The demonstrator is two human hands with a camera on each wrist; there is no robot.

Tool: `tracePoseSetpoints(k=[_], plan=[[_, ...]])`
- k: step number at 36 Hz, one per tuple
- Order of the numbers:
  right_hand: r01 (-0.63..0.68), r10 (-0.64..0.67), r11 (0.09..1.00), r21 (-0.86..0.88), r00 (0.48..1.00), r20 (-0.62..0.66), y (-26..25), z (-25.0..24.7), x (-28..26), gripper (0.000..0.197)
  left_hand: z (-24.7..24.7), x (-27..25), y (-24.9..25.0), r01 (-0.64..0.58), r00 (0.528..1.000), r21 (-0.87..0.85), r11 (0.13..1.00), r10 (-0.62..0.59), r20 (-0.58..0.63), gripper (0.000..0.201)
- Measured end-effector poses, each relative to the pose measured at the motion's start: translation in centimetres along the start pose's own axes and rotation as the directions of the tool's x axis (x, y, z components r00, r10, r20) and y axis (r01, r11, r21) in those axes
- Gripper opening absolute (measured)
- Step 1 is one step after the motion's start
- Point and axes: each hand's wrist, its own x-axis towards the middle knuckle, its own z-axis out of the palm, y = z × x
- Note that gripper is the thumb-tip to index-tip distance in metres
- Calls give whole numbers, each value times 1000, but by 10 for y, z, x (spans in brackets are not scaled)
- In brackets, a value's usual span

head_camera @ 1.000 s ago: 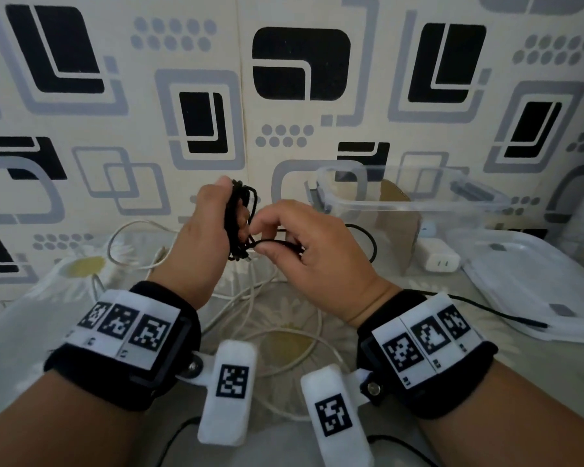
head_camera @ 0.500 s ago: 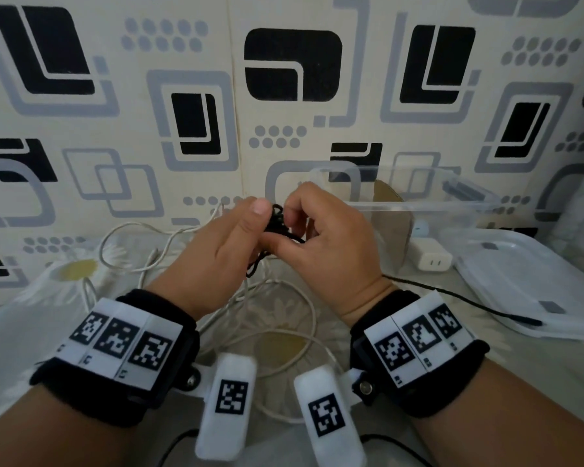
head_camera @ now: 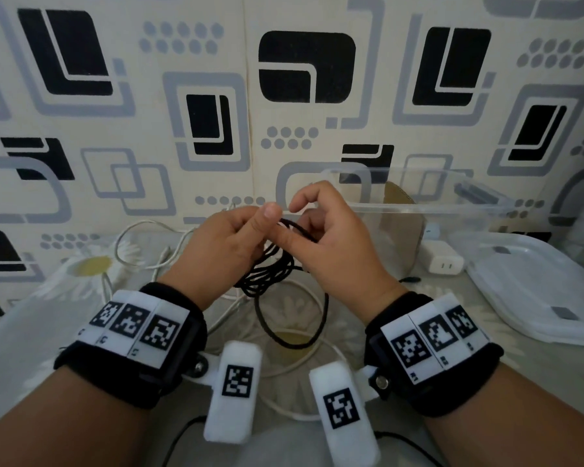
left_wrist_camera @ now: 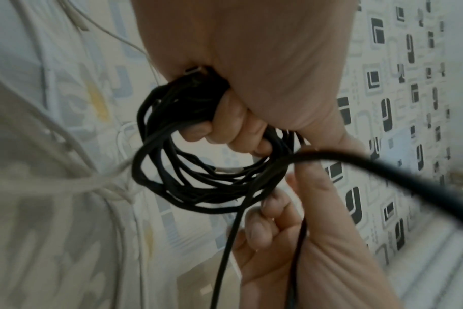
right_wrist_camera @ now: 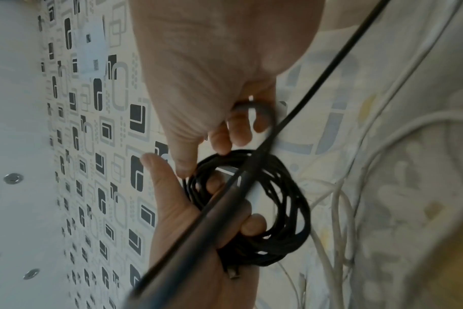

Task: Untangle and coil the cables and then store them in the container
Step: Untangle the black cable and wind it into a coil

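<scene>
Left hand (head_camera: pixel 223 244) grips a coiled black cable (head_camera: pixel 270 274) in curled fingers while the right hand (head_camera: pixel 331 244) pinches its loose strand, just left of the clear container (head_camera: pixel 418 210).

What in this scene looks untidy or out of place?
The white cable sprawls in loose loops over the table, uncoiled. The black cable, held by the left hand, is a ragged coil.

Daisy-print cloth (head_camera: pixel 48 298) under white cables (head_camera: pixel 142 230), lid (head_camera: pixel 533 281)
</scene>
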Motion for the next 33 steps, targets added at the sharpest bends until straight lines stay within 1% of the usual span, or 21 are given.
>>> tracePoseSetpoints(k=[3,4,5,6,7,8,9,11,12,13,15,17,19,21,24,27,30,32,33], plan=[[-88,81,986,143,995,53,0,1,0,20,-6,3,0,44,996,-116,992,-52,-66,45],[-118,104,975,186,991,86,0,1,0,18,-8,4,0,59,993,-159,985,-74,-89,48],[-141,116,966,216,985,124,0,1,0,17,-9,5,0,75,989,-199,977,-99,-112,47],[-152,114,960,235,980,166,0,0,-1,16,-10,5,1,90,983,-236,968,-124,-134,41],[-151,100,958,243,973,209,0,0,-2,16,-11,5,1,106,977,-267,958,-151,-153,41],[-146,83,959,242,963,255,0,0,-3,21,-11,6,2,124,969,-298,947,-180,-170,44],[-144,67,960,240,951,302,0,1,-3,31,-12,6,2,140,958,-334,932,-213,-193,46],[-165,65,956,241,924,377,-3,5,-4,63,-14,8,2,168,929,-399,901,-280,-243,46],[-181,68,952,245,911,407,-4,6,-4,74,-16,8,2,178,916,-417,891,-305,-261,46],[-194,67,947,254,898,436,-5,7,-4,78,-17,9,1,184,906,-425,887,-320,-277,46],[-210,61,940,268,878,474,-7,8,-4,74,-18,9,1,183,894,-415,891,-326,-306,47],[-206,55,944,256,867,496,-6,7,-4,70,-19,9,0,182,883,-407,895,-331,-332,45],[-223,82,947,230,864,497,-5,6,-4,75,-18,9,0,178,884,-400,899,-325,-337,44],[-242,120,948,209,874,471,-4,3,-4,80,-18,8,0,172,887,-411,895,-322,-331,44],[-241,149,957,164,888,435,-1,0,-4,77,-21,9,0,176,876,-457,872,-350,-331,44],[-225,151,968,112,877,456,-3,-3,-5,76,-23,10,-1,184,865,-482,857,-374,-335,44],[-204,130,973,110,872,472,-9,-4,-7,61,-22,10,-3,181,875,-465,867,-357,-326,43],[-167,104,979,114,902,419,-10,-2,-8,51,-21,10,-3,178,883,-452,874,-345,-318,43],[-151,93,981,123,920,381,-9,0,-8,51,-20,10,-3,178,886,-447,877,-341,-315,43]])
